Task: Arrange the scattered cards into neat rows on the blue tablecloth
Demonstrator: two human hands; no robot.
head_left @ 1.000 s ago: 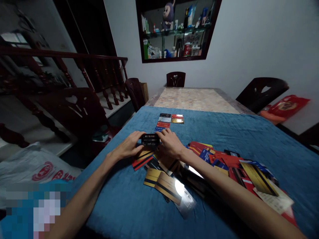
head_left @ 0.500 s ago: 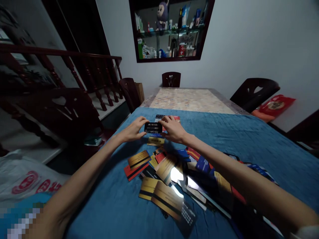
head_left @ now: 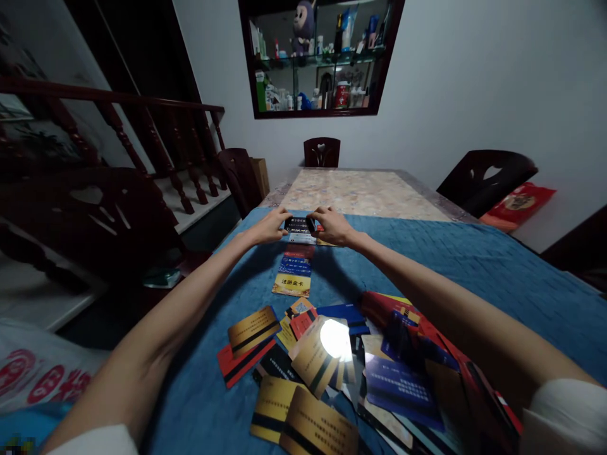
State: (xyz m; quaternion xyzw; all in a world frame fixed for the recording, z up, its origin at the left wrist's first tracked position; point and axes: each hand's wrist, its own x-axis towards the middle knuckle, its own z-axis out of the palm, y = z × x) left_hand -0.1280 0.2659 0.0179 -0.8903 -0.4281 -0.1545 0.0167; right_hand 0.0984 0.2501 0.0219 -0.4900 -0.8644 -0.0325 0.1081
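Observation:
Far out over the blue cloth, a black card (head_left: pixel 298 223) with pale printing is pinched by its two short edges. My left hand (head_left: pixel 268 228) grips its left end and my right hand (head_left: pixel 336 227) its right end. It lies at or just above the far end of a column of overlapping cards; whether it touches them I cannot tell. A yellow card (head_left: pixel 291 284) is nearest me in that column, with a blue card (head_left: pixel 294 266) and a red card (head_left: pixel 299 251) behind it. More cards by my right fingers are partly hidden.
A loose pile of gold, red, blue and black cards (head_left: pixel 263 328) spreads nearer me, partly under my right forearm. The blue cloth (head_left: pixel 199 379) covers the near table. Chairs stand around, a wooden railing (head_left: pixel 118 96) at left, a white plastic bag (head_left: pixel 42 366) lower left.
Both hands have moved farther away with the black card, bringing it over the column's far end. The yellow and blue cards of the column now show more fully.

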